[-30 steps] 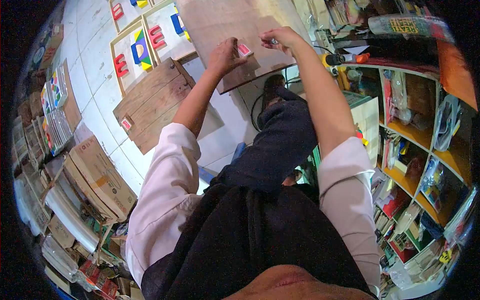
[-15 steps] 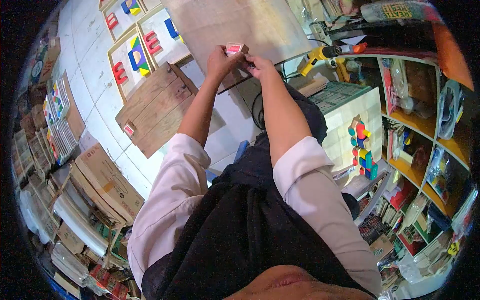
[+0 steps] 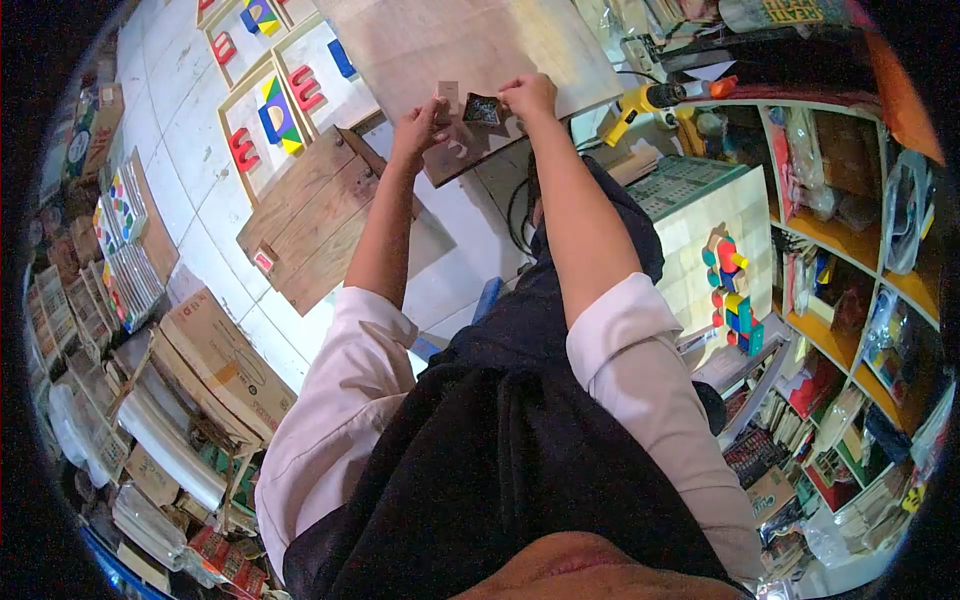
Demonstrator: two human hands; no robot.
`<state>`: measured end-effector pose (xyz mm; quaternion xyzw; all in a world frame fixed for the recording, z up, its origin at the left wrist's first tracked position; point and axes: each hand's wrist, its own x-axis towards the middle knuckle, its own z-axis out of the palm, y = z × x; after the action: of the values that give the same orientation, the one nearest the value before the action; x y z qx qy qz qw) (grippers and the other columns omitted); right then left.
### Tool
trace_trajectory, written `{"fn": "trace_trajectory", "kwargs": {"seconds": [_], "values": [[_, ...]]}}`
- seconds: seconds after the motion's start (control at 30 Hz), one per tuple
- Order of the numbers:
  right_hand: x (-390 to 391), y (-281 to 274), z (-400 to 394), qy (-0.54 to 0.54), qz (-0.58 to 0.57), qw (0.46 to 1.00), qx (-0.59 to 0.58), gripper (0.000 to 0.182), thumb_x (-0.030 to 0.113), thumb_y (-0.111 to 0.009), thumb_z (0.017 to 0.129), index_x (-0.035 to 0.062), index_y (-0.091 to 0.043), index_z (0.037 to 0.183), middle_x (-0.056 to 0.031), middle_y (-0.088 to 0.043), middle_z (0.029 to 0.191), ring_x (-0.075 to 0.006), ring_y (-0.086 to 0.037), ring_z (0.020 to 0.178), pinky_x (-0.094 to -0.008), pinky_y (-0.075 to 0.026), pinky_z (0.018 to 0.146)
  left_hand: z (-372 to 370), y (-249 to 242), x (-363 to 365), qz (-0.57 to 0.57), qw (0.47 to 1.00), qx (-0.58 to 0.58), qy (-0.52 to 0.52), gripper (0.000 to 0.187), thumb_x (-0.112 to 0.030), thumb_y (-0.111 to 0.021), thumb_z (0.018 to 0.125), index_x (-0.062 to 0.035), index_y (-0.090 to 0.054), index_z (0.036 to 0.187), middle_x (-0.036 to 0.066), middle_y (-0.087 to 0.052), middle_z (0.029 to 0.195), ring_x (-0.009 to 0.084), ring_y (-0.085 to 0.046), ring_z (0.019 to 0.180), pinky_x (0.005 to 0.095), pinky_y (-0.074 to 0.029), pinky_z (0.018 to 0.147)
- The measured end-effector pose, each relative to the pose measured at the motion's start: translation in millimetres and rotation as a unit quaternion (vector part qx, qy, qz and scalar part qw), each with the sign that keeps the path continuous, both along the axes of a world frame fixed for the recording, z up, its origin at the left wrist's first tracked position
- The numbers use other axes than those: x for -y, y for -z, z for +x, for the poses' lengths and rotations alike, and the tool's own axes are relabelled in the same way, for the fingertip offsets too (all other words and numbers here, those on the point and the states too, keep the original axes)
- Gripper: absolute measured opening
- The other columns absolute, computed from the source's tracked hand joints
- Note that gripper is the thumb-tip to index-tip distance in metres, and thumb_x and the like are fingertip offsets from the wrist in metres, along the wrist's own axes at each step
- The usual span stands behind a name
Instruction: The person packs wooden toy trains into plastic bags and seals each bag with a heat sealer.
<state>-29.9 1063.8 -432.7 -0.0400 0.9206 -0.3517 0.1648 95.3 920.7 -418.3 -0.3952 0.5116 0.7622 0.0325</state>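
Observation:
Over the wooden table, my left hand pinches a small tan cardboard piece, which stands up above its fingers. My right hand has its fingers closed at the right edge of a small open box. Many small dark and shiny pieces lie in the box; they are too small to name. The box is between my two hands, near the table's front edge.
A wooden stool with a small red-and-white box stands left. Trays with coloured shapes lie beyond it. A yellow power drill, a block toy and shelves are at right.
My hands have moved apart. The red-and-white box held between them is now seen as an open box with contents and a separate tan piece in my left hand.

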Motion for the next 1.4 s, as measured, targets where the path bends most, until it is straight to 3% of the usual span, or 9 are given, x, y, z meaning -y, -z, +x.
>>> {"fn": "trace_trajectory", "kwargs": {"seconds": [0.27, 0.53, 0.67, 0.8, 0.87, 0.97, 1.2, 1.3, 1.4], "values": [[31.2, -23.3, 9.6, -0.206, 0.168, 0.964, -0.033, 0.013, 0.012, -0.066, 0.064, 0.0115, -0.071, 0.075, -0.0063, -0.067, 0.070, -0.0155, -0.065, 0.068, -0.0291, -0.051, 0.065, 9.1, 2.4, 9.6, -0.032, 0.999, -0.019, -0.010, 0.043, -0.036, -0.061, 0.081, 0.0025, -0.057, 0.101, 0.009, -0.062, 0.086, 0.0131, -0.060, 0.069, 0.0216, -0.048, 0.057], [13.0, -40.0, -1.0, 0.062, -0.108, 0.968, 0.217, 0.017, 0.016, -0.066, 0.074, 0.0000, -0.061, 0.076, -0.0074, -0.063, 0.072, -0.0160, -0.060, 0.057, -0.0284, -0.048, 0.042, -14.6, -2.5, -16.8, -0.410, 0.906, 0.005, 0.109, 0.078, -0.049, -0.079, 0.055, 0.0065, -0.052, 0.102, 0.018, -0.064, 0.089, 0.0258, -0.063, 0.081, 0.0346, -0.049, 0.071], [-1.1, 13.7, -1.1, 0.051, -0.087, 0.983, 0.151, 0.017, 0.011, -0.071, 0.069, 0.0023, -0.060, 0.076, -0.0078, -0.060, 0.066, -0.0143, -0.055, 0.050, -0.0273, -0.045, 0.039, -20.2, 12.0, -36.6, -0.443, 0.886, -0.018, 0.133, 0.082, -0.049, -0.081, 0.051, 0.0005, -0.047, 0.105, 0.018, -0.064, 0.088, 0.0252, -0.063, 0.079, 0.0348, -0.049, 0.070], [-1.9, -3.0, 0.9, 0.050, -0.072, 0.978, 0.189, 0.016, 0.011, -0.071, 0.069, 0.0019, -0.061, 0.077, -0.0072, -0.061, 0.066, -0.0148, -0.056, 0.050, -0.0272, -0.045, 0.039, -14.1, 9.5, -34.9, -0.354, 0.926, -0.030, 0.128, 0.070, -0.041, -0.079, 0.061, 0.0020, -0.048, 0.108, 0.016, -0.064, 0.088, 0.0214, -0.063, 0.076, 0.0319, -0.050, 0.065], [-1.3, -6.7, -0.8, 0.054, -0.068, 0.981, 0.173, 0.013, 0.011, -0.069, 0.070, 0.0032, -0.062, 0.079, -0.0069, -0.062, 0.069, -0.0150, -0.057, 0.052, -0.0281, -0.044, 0.039, -13.1, 22.2, -25.6, -0.109, 0.992, -0.028, 0.052, 0.052, -0.028, -0.071, 0.075, 0.0036, -0.050, 0.111, 0.014, -0.064, 0.087, 0.0171, -0.062, 0.072, 0.0274, -0.050, 0.061], [-5.6, -8.6, 5.7, 0.054, -0.055, 0.981, 0.179, 0.012, 0.012, -0.067, 0.073, 0.0051, -0.064, 0.082, -0.0062, -0.063, 0.071, -0.0153, -0.057, 0.054, -0.0287, -0.044, 0.040, -6.6, 27.1, -27.3, -0.159, 0.984, -0.038, 0.069, 0.039, -0.014, -0.062, 0.081, 0.0045, -0.050, 0.114, 0.014, -0.063, 0.092, 0.0167, -0.061, 0.074, 0.0254, -0.050, 0.060], [-10.4, 14.4, 1.6, -0.008, -0.033, 0.988, 0.153, 0.017, 0.014, -0.064, 0.075, 0.0058, -0.065, 0.090, -0.0070, -0.063, 0.074, -0.0162, -0.060, 0.062, -0.0304, -0.047, 0.047, -2.6, 13.5, -23.2, 0.019, 0.998, -0.026, 0.060, 0.043, -0.007, -0.063, 0.078, 0.0017, -0.048, 0.117, 0.013, -0.058, 0.104, 0.0195, -0.059, 0.086, 0.0280, -0.052, 0.066], [-8.7, 16.1, -1.0, -0.054, -0.079, 0.987, 0.132, 0.018, 0.013, -0.063, 0.075, 0.0057, -0.066, 0.091, -0.0094, -0.064, 0.076, -0.0178, -0.061, 0.070, -0.0322, -0.050, 0.058, 5.5, 28.7, -22.9, -0.028, 0.986, -0.081, 0.142, 0.056, -0.007, -0.068, 0.069, -0.0011, -0.046, 0.120, 0.014, -0.054, 0.112, 0.0234, -0.057, 0.094, 0.0335, -0.051, 0.075], [-8.1, -0.5, 5.3, -0.110, -0.057, 0.981, 0.148, 0.034, 0.020, -0.068, 0.071, 0.0052, -0.063, 0.101, -0.0116, -0.064, 0.088, -0.0220, -0.061, 0.083, -0.0332, -0.049, 0.074, 7.1, 28.7, -34.1, -0.473, 0.847, -0.127, 0.208, 0.070, -0.011, -0.074, 0.053, -0.0073, -0.048, 0.118, 0.016, -0.048, 0.120, 0.0309, -0.054, 0.101, 0.0388, -0.045, 0.087]]}}
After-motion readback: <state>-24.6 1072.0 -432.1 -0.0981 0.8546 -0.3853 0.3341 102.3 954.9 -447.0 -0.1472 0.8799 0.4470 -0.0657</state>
